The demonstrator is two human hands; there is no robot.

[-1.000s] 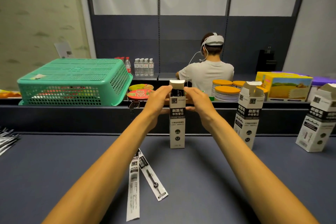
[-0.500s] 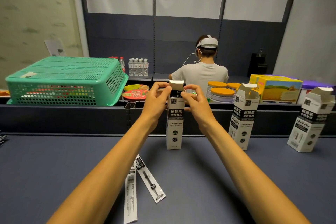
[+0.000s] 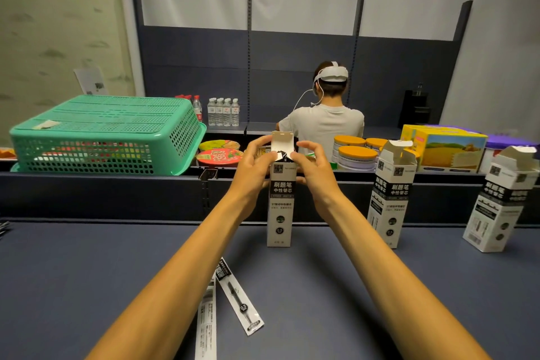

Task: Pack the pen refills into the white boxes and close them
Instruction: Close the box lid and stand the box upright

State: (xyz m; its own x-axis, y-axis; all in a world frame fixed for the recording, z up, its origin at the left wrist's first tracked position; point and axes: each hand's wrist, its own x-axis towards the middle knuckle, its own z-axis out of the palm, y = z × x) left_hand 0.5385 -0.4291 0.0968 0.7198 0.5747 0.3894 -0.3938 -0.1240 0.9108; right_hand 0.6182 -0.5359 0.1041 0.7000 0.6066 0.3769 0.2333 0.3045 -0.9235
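A tall white box (image 3: 280,204) with a black band and printed lettering stands upright on the dark surface (image 3: 87,272), its top flap raised — both hands pinch its upper corners, left hand (image 3: 253,163) and right hand (image 3: 314,167). Two packaged pen refills (image 3: 237,297) lie nearer, between the forearms. Two more open boxes (image 3: 391,193) stand to the right; a green basket (image 3: 108,134) sits upturned behind the ledge.
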